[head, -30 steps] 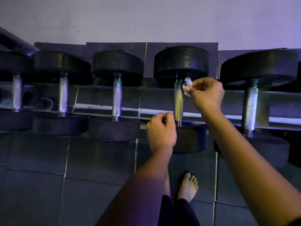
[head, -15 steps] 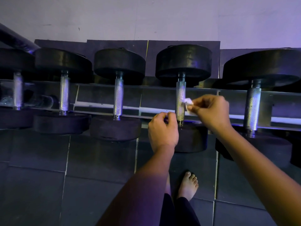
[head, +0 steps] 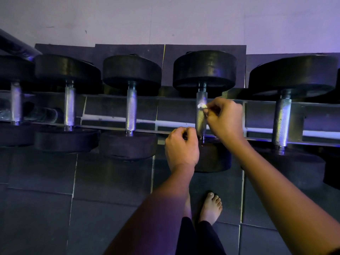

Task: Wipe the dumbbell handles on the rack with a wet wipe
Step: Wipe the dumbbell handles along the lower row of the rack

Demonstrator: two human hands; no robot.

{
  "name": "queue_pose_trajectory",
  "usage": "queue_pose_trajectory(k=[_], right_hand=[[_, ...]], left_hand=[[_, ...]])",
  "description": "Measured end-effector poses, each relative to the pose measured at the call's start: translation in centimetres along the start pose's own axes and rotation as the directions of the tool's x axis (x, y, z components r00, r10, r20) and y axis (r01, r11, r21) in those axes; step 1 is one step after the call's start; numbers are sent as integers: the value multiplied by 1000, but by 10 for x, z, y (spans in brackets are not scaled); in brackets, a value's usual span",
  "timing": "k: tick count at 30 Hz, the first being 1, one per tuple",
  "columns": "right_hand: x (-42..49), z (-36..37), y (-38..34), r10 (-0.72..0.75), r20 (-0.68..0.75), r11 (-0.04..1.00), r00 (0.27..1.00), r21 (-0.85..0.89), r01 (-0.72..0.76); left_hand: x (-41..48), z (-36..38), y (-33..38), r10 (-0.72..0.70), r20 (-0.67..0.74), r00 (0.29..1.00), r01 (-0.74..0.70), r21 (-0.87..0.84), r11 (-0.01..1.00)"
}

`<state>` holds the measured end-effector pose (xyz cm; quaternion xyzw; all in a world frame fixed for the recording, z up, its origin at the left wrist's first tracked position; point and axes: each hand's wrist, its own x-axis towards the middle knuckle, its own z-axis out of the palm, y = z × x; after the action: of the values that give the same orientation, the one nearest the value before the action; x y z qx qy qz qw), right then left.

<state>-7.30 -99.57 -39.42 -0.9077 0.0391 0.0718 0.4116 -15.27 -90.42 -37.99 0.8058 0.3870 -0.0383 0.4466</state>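
Dark floor tiles (head: 110, 181) meet a pale wall (head: 165, 19), and a low metal rack (head: 174, 97) runs along the junction. Dumbbells with black round heads lie across the rack rails in a row, with each knurled metal handle spanning the gap between the rails.

The fourth dumbbell (head: 204, 70) from the left is the unit being serviced. Its handle (head: 201, 124) is exposed between the two heads. The wet wipe (head: 201, 105) is a small white wad in contact with the upper part of this handle, on its right face.

The right hand (head: 225, 120) reaches in from the right and pinches the wipe between thumb and fingertips, pressing it against the handle. The left hand (head: 181, 148) sits just left of the handle's lower end, beside the lower head, with its fingers curled into a fist.

Adjacent dumbbells stand to the left (head: 131, 111) and right (head: 281, 122), both apart from the hands. One bare foot (head: 210, 208) rests on the tiles below the rack.
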Motion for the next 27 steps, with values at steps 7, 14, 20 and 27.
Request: queue_pose_trajectory(k=[7, 14, 20, 27], right_hand=[[29, 5, 26, 432, 149, 756, 889, 477, -448], [5, -5, 26, 318, 367, 899, 875, 178, -401], [-5, -18, 26, 255, 242, 922, 936, 232, -311], [25, -2, 4, 271, 80, 877, 959, 391, -280]], left_hand=[[1, 0, 1, -10, -2, 1000, 10, -8, 1000], [2, -1, -1, -6, 6, 1000, 6, -12, 1000], [2, -1, 0, 2, 8, 1000, -2, -8, 1000], [2, 0, 0, 0, 5, 1000, 0, -22, 1000]])
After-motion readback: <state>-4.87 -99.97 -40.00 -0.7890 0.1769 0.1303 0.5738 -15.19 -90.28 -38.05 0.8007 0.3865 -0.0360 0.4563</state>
